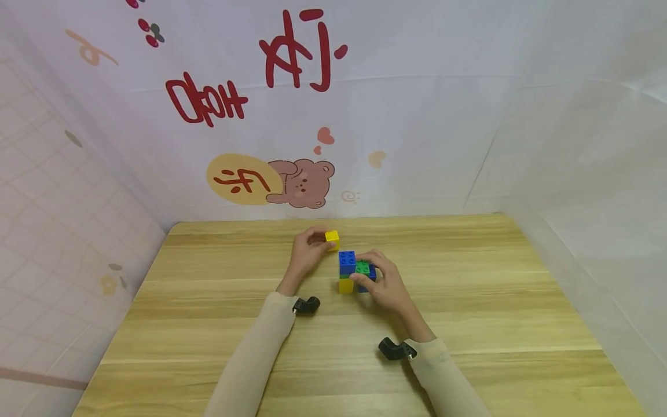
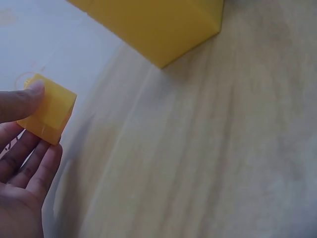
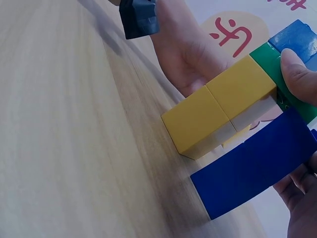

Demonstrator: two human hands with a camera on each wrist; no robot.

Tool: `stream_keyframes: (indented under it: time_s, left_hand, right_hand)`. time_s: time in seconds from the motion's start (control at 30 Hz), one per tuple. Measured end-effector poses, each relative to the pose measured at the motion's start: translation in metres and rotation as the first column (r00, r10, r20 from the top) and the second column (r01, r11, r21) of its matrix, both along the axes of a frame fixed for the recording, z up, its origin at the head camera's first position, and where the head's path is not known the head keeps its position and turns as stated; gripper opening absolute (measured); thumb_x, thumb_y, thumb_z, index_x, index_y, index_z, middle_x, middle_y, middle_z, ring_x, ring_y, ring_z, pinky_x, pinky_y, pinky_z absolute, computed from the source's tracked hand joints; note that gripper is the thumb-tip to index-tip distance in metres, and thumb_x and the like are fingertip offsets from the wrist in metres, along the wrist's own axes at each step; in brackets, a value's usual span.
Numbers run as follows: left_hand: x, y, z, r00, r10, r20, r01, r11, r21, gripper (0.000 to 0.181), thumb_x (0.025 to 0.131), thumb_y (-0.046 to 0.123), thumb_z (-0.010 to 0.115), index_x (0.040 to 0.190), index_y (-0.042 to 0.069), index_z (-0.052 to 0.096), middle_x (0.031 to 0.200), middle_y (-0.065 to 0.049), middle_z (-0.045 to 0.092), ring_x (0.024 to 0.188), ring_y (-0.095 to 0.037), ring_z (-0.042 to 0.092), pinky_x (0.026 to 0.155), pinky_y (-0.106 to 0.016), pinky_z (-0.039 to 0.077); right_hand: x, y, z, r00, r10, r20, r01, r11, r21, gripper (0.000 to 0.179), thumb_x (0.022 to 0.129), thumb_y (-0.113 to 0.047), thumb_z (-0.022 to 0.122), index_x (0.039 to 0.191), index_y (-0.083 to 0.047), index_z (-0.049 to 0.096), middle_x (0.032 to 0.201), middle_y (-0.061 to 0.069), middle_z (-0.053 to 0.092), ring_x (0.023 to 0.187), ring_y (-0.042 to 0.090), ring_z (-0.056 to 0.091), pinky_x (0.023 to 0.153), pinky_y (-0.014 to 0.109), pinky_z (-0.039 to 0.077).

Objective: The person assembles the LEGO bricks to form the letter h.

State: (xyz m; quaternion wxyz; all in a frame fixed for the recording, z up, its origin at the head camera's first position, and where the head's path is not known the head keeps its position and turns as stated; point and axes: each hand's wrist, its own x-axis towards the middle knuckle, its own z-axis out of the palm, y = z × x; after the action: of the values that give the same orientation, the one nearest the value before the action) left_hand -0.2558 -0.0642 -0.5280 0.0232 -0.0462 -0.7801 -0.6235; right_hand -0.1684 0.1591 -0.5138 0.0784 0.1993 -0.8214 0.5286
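Observation:
My left hand (image 1: 306, 253) pinches a small yellow building block (image 1: 332, 240) between thumb and fingers, held off the wooden table in the left wrist view. My right hand (image 1: 388, 284) grips a built piece of toy blocks around its green part (image 1: 362, 267), the thumb on the near side. That piece has a column of yellow blocks (image 3: 220, 111) with green and a blue block (image 1: 347, 262) above. Beside this column runs a second one of dark blue blocks (image 3: 252, 163). Some of the right fingers are hidden behind the blocks.
The wood-grain table (image 1: 208, 324) reaches to a white printed cloth backdrop (image 1: 417, 145), with more cloth at the left and right sides. Black wrist mounts (image 1: 306, 306) sit at both sleeve cuffs.

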Motion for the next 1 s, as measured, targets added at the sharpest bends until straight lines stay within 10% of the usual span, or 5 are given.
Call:
stream_keyframes:
  time_s: [1.0]
  left_hand:
    - [0.034,-0.007,0.027,0.999,-0.022,-0.025,0.025,0.991,0.128,0.036,0.088,0.012,0.081,0.122,0.004,0.071,0.121,-0.015,0.071,0.111,-0.029,0.068,0.101,-0.029,0.058]
  right_hand:
    - [0.004,-0.005,0.005,0.998,-0.036,-0.041,0.037,0.999,0.018,0.035,0.088,-0.018,0.082,0.121,-0.015,0.070,0.115,0.004,0.069,0.107,0.019,0.062,0.096,0.037,0.055]
